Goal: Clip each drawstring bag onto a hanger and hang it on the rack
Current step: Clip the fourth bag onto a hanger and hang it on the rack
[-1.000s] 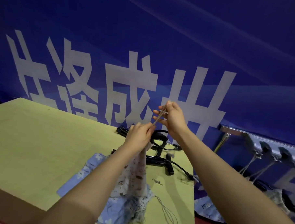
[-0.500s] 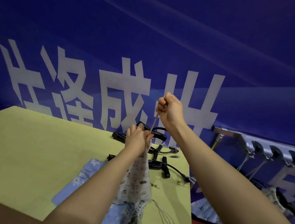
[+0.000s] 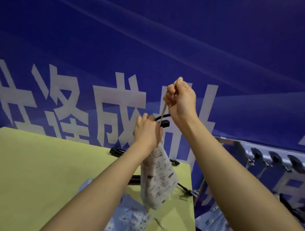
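Gripping the white printed drawstring bag at its gathered neck, the left hand is holding it above the table, while the right hand is pinching its drawstring taut, fingers curled.

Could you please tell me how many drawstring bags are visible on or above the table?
2: the white printed bag held up by the left hand; the blue floral bag lying on the table. Others may be hidden.

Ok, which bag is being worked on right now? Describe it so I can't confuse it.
Look above the yellow-green table, between the two raised arms. The white printed drawstring bag hangs from the left hand, its cord pulled upward by the right hand. Unlike the blue floral bags lying flat, it hangs in the air.
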`<control>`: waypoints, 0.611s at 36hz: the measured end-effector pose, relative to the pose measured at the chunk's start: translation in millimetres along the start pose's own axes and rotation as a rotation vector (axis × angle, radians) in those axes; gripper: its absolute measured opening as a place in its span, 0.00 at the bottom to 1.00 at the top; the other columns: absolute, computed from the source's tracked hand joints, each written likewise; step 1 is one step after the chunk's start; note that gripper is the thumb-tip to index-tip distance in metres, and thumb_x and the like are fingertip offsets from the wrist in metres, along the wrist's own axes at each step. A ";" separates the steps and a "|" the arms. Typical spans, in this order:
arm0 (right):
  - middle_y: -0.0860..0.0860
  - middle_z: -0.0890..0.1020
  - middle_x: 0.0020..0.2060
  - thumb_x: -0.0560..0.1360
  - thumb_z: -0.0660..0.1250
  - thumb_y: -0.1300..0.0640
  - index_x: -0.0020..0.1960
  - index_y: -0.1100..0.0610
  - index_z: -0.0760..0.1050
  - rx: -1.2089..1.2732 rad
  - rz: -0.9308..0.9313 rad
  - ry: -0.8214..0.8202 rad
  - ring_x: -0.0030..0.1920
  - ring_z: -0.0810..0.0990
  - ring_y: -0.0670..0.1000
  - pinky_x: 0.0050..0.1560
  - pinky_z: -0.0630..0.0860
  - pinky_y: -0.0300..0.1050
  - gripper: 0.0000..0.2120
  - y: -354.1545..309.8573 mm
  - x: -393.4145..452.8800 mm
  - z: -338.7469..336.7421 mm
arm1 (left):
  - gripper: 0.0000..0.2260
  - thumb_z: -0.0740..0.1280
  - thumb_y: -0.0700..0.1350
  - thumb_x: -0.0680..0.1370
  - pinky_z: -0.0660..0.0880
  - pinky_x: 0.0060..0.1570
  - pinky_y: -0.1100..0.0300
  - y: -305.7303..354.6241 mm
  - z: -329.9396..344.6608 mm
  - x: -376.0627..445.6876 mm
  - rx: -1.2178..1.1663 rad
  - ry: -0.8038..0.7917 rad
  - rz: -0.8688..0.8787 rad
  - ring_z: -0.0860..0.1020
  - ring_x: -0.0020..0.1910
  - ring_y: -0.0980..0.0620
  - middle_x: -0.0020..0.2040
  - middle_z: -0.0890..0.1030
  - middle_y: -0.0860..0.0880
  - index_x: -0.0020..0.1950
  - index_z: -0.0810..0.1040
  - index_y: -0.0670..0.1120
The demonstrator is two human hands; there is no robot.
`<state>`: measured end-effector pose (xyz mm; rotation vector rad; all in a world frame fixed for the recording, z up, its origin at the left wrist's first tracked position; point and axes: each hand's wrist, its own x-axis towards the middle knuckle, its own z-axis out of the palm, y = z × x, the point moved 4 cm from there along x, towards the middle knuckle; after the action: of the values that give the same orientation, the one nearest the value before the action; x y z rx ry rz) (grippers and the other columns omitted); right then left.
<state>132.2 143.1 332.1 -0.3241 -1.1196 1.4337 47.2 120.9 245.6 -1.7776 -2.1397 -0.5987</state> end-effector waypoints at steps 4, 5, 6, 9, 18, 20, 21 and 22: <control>0.49 0.71 0.25 0.83 0.53 0.56 0.34 0.56 0.63 -0.015 -0.038 0.063 0.25 0.63 0.45 0.29 0.64 0.38 0.19 -14.0 -2.5 -21.0 | 0.16 0.58 0.52 0.81 0.70 0.53 0.52 25.7 -4.3 9.6 -0.092 -0.078 0.018 0.73 0.55 0.42 0.52 0.78 0.44 0.53 0.80 0.44; 0.49 0.71 0.25 0.83 0.53 0.56 0.34 0.56 0.63 -0.019 -0.046 0.089 0.25 0.64 0.45 0.29 0.65 0.38 0.18 -17.7 -4.5 -28.9 | 0.16 0.58 0.53 0.80 0.71 0.50 0.52 34.8 -4.4 10.3 -0.122 -0.115 0.022 0.75 0.53 0.42 0.51 0.79 0.43 0.53 0.80 0.44; 0.50 0.72 0.26 0.83 0.53 0.56 0.34 0.56 0.64 -0.022 -0.052 0.120 0.25 0.65 0.45 0.29 0.66 0.38 0.18 -21.7 -5.9 -39.0 | 0.16 0.58 0.54 0.80 0.71 0.46 0.52 44.9 -3.8 11.0 -0.159 -0.153 0.022 0.76 0.52 0.42 0.50 0.80 0.43 0.53 0.80 0.45; 0.50 0.75 0.26 0.83 0.54 0.58 0.36 0.57 0.65 -0.003 -0.066 0.212 0.25 0.68 0.46 0.31 0.68 0.39 0.17 -33.2 -10.7 -67.8 | 0.14 0.61 0.55 0.79 0.73 0.42 0.54 68.3 4.1 11.7 -0.351 -0.234 -0.012 0.79 0.48 0.42 0.46 0.81 0.44 0.50 0.81 0.48; 0.51 0.85 0.35 0.82 0.58 0.57 0.40 0.58 0.70 -0.281 -0.245 0.428 0.35 0.82 0.48 0.39 0.78 0.41 0.12 -94.3 -30.3 -184.8 | 0.06 0.68 0.49 0.75 0.78 0.44 0.51 183.9 17.8 15.6 -0.880 -0.203 0.025 0.82 0.41 0.47 0.37 0.84 0.49 0.41 0.73 0.51; 0.52 0.84 0.37 0.81 0.59 0.57 0.40 0.57 0.71 -0.364 -0.264 0.488 0.37 0.82 0.47 0.39 0.77 0.38 0.11 -107.1 -36.7 -212.5 | 0.07 0.69 0.48 0.75 0.78 0.43 0.48 213.5 20.6 16.8 -0.924 -0.226 0.069 0.82 0.40 0.45 0.36 0.84 0.46 0.39 0.73 0.49; 0.52 0.84 0.37 0.81 0.60 0.57 0.40 0.57 0.71 -0.403 -0.271 0.513 0.38 0.82 0.47 0.39 0.77 0.37 0.11 -113.5 -39.9 -226.3 | 0.07 0.68 0.47 0.75 0.78 0.43 0.49 228.9 20.5 15.9 -0.934 -0.239 0.101 0.82 0.39 0.45 0.34 0.83 0.45 0.39 0.73 0.48; 0.52 0.83 0.37 0.81 0.60 0.57 0.40 0.57 0.71 -0.448 -0.280 0.532 0.37 0.82 0.46 0.40 0.77 0.38 0.11 -119.3 -42.8 -240.4 | 0.06 0.67 0.47 0.76 0.78 0.42 0.49 243.8 21.3 15.5 -0.939 -0.245 0.131 0.81 0.38 0.45 0.33 0.83 0.45 0.40 0.74 0.47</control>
<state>396.9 185.6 287.6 -0.7824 -0.9825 0.7713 284.0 181.2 265.4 -2.5168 -1.9930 -1.6094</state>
